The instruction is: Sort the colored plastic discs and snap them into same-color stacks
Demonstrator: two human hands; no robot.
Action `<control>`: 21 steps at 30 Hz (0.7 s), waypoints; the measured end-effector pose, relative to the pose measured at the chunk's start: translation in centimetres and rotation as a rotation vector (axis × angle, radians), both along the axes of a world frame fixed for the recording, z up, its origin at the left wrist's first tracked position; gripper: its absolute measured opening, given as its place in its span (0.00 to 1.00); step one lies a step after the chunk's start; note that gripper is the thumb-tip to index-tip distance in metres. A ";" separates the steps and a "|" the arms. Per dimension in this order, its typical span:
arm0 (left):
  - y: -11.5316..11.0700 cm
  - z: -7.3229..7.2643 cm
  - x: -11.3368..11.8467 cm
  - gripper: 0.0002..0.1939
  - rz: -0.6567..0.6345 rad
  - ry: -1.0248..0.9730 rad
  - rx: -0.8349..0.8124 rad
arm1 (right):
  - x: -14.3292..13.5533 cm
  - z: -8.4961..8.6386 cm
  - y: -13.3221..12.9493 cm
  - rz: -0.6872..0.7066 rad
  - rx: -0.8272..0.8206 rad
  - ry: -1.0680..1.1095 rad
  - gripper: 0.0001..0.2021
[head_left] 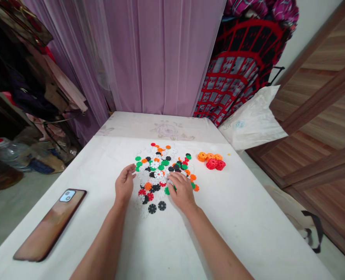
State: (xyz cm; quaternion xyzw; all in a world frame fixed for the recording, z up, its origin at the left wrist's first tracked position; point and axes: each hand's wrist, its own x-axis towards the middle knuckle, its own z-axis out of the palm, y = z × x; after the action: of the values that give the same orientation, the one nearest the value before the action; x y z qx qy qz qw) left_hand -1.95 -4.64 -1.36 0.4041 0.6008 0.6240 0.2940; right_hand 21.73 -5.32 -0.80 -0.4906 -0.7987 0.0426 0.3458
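A loose pile of notched plastic discs (snowflake-style building pieces) (pixel 158 174) in white, black, green, orange and red is spread over the middle of the white table. At its left edge my left hand (pixel 124 186) stands on its side, fingers loosely bent and apart from the thumb, with nothing seen in it. My right hand (pixel 182 189) rests palm down over the pile's right side. Its fingers are spread on the discs, and what lies beneath the palm is hidden. Two black discs (pixel 157 207) lie at the near edge of the pile.
Orange assembled disc pieces (pixel 210 156) and red ones (pixel 215 164) sit together right of the pile. A phone (pixel 51 225) lies face down at the left. Beyond the right table edge is a white bag (pixel 252 118); purple curtains (pixel 161 58) hang behind the table (pixel 233 217).
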 end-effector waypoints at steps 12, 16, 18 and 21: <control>0.8 0.0 0.1 0.23 0.059 -0.083 0.009 | -3.5 1.7 3.3 0.021 -0.274 -0.091 0.20; 0.8 0.0 0.2 0.22 0.050 -0.032 -0.007 | -4.0 1.6 3.3 -0.007 -0.257 -0.084 0.21; 0.8 0.0 0.3 0.22 0.039 -0.007 -0.016 | -4.4 1.7 3.5 -0.012 -0.272 -0.085 0.22; 0.7 0.1 0.3 0.22 0.024 0.015 -0.028 | -4.7 1.9 3.9 -0.024 -0.333 -0.074 0.24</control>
State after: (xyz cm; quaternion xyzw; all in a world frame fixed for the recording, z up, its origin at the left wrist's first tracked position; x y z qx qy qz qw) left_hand -1.62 -3.93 -1.29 0.3972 0.6165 0.6161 0.2875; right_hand 16.98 -1.42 1.12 -0.5518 -0.7869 0.1524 0.2305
